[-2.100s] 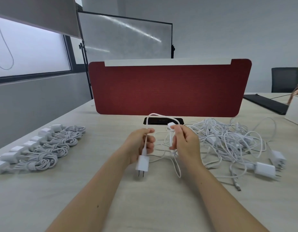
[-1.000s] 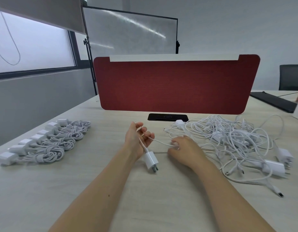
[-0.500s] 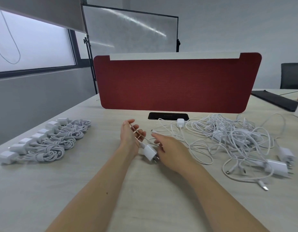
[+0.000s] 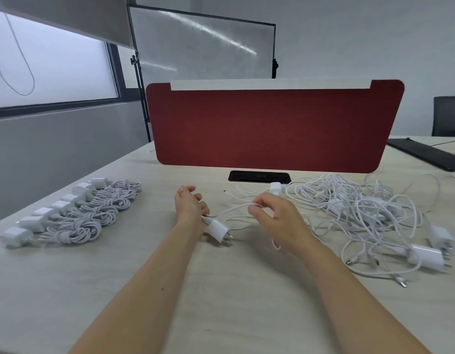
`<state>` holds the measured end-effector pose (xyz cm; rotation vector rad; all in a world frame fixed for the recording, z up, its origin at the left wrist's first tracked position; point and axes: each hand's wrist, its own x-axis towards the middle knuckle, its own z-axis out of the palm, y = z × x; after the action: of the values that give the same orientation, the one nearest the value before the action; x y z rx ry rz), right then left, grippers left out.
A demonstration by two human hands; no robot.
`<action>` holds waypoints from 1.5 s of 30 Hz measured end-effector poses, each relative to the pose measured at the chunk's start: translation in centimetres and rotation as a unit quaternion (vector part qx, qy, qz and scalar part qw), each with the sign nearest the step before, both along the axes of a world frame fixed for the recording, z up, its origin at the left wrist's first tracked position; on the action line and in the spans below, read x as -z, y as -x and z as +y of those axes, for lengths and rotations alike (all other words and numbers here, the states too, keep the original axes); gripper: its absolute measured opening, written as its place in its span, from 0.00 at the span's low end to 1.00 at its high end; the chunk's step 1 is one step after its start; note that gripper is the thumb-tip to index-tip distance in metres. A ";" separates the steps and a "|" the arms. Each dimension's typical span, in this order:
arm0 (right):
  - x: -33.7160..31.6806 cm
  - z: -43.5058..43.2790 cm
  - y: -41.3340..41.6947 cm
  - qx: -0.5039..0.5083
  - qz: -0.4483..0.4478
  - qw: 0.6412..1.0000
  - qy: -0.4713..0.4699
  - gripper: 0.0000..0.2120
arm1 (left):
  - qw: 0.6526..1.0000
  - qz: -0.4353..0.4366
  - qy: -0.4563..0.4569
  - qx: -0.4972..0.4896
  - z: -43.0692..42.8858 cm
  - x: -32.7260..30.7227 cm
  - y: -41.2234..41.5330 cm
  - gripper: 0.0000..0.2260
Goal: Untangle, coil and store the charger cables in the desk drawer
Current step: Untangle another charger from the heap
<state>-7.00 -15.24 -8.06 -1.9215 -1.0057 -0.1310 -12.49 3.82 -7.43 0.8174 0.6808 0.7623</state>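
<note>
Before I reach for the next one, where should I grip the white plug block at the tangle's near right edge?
Probably pinch the plug block across its long flat sides, coming from above. Its prongs stick out to the right and its cable leaves leftward into the tangle, so both ends are poor grips.

The pale wood-grain laminate table (image 4: 119, 290) looks matt. The dark red cloth divider panel (image 4: 272, 129) is finely textured. White charger plugs (image 4: 425, 256) are smooth, slightly glossy plastic; their prongs look metallic.
</note>
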 end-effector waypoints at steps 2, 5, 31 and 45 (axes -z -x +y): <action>-0.5 0.3 0.4 -0.022 0.010 0.997 -0.070 0.07 | 0.997 0.003 0.020 0.073 -0.4 -0.4 0.1 0.09; -1.4 0.6 1.0 -0.003 0.032 0.987 -0.160 0.05 | 0.974 0.022 -0.007 0.223 -1.9 -1.1 0.4 0.10; -0.1 0.8 -0.3 0.127 0.170 0.971 -0.111 0.03 | 0.812 0.100 -0.455 0.350 -7.0 -2.4 1.7 0.13; 0.3 1.3 1.7 0.081 -0.029 0.987 0.137 0.07 | 0.965 -0.037 -0.223 0.132 -4.1 -2.8 1.2 0.19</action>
<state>-8.72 -13.96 -8.33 -2.2631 -0.9441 -0.1491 -13.69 -0.29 -4.60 1.2570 0.3231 0.7070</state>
